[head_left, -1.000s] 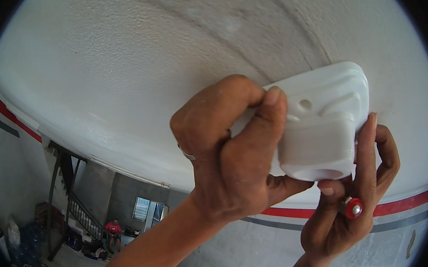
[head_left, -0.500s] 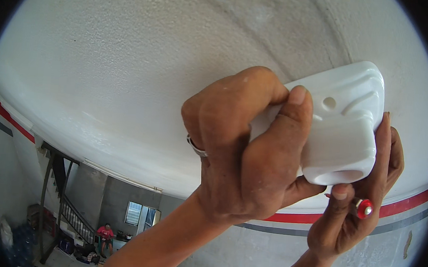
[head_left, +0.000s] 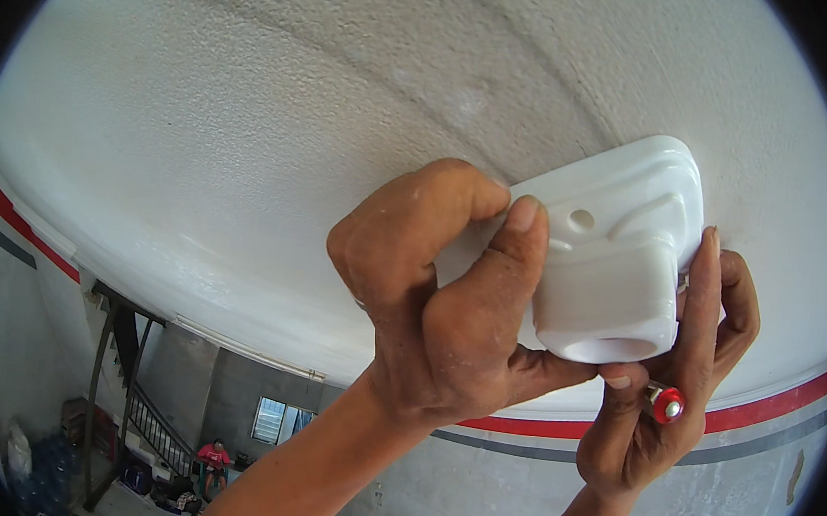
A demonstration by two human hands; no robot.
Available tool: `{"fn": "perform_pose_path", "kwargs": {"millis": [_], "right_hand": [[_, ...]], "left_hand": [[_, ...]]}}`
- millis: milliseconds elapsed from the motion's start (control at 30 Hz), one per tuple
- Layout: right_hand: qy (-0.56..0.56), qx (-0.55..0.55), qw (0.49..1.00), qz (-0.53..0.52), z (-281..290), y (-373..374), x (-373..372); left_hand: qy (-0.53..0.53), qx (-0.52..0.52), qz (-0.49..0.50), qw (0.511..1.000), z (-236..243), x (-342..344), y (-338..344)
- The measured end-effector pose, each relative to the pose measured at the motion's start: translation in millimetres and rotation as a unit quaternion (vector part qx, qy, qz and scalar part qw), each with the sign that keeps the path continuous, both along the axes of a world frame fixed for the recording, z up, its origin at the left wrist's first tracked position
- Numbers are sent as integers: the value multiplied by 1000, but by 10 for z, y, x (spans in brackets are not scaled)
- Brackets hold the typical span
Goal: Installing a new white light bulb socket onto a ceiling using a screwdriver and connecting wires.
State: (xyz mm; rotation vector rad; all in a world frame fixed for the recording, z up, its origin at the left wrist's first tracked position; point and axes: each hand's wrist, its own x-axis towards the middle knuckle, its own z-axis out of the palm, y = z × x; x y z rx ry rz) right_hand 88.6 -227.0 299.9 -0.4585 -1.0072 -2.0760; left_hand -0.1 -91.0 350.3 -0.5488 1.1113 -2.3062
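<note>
A glossy white fixture [head_left: 607,296] lies against the rough white surface above me. It has a flat plate with a round hole, and a boxy raised part hollowed at its near end. My left hand [head_left: 439,308] is closed on the fixture's left side, thumb on its face and fingers curled at the plate's edge. My right hand [head_left: 657,409] supports its right and lower side, with fingers stretched up along the edge. Between that hand's thumb and fingers sits a slim tool with a red end [head_left: 669,405] and a metal tip; its shaft is mostly hidden.
The rough white surface [head_left: 248,151] curves across the view, with faint ridges near the fixture. Red and grey stripes [head_left: 767,407] run along the wall below. Far down at the left are a stair railing [head_left: 157,432], a window [head_left: 282,421] and a seated person [head_left: 214,460] in red.
Both hands and the fixture have shifted left and slightly down in view, and the background has slid a little right. Both hands keep their hold.
</note>
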Motion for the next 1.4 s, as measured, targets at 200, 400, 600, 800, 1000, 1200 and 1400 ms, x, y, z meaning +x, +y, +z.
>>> {"fn": "perform_pose_path", "kwargs": {"millis": [200,400,600,800,1000,1200,1400], "right_hand": [[-1,13,999,-36,-20,-81,-105],[22,43,995,-84,-69,-135,-138],[-38,48,997,-43,-96,-70,-165],[-58,54,997,-21,38,-65,-51],[-74,41,996,28,18,-200,-42],[-60,52,996,38,-40,-203,-38],[-98,25,991,89,-7,-142,-53]], "left_hand": [[-7,-29,-39,999,-34,46,-43],[-64,36,-42,996,96,-38,-168],[-111,85,-59,988,148,-90,-200],[-25,-30,-31,999,-21,57,-201],[-52,4,-39,998,-26,34,-315],[-81,7,-42,996,-18,145,-389],[-39,-38,34,998,-82,146,-322]]}}
